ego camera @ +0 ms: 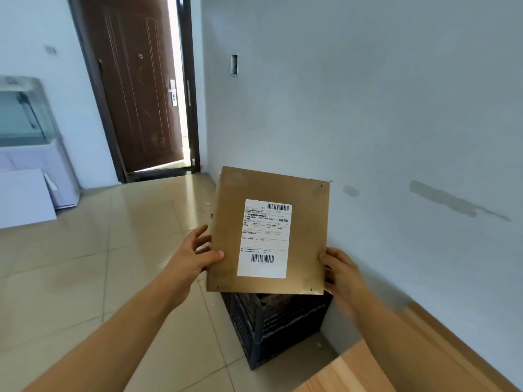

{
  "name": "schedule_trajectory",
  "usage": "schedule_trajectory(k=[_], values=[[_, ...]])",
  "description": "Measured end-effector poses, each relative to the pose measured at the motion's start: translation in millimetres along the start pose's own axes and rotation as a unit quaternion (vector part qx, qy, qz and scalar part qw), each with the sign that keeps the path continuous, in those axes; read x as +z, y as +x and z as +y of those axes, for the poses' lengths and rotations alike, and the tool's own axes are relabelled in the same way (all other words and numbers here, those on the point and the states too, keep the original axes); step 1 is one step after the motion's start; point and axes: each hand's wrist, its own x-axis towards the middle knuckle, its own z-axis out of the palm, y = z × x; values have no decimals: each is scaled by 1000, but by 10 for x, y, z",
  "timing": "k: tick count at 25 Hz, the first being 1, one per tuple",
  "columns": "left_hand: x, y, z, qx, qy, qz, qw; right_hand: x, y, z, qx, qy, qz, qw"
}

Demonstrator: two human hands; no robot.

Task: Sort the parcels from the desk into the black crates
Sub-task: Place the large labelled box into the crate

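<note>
Lowering a flat parcel into the black crate

My left hand [195,256] and right hand [341,271] pinch the brown parcel [268,230] by its lower edges above the black crate [278,323]; I should level it, then release both together

parcel [268,230] label [264,239] reads "业务类型", plus barcodes.

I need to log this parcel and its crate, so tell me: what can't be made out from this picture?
Head view only:
- Label text on the brown parcel: too small and blurred to read.
- Black crate interior: its top is covered by the parcel.
- Left hand fingers: partly behind the parcel; the thumb shows in front.
- Right hand: fingertips hidden behind the parcel's edge.
- Wooden desk: cut off by the frame's bottom edge.
</note>
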Motion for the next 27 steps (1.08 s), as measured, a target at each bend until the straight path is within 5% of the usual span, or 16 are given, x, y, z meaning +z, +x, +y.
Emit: schedule_trajectory(k=[12, 27], values=[[-958, 2061, 84, -43, 83, 16, 996, 1464, 2115, -169, 31, -50, -28, 998], [-2355, 5049, 413, -144, 62, -90, 984, 3307, 4000, -26, 76, -77, 106, 988]])
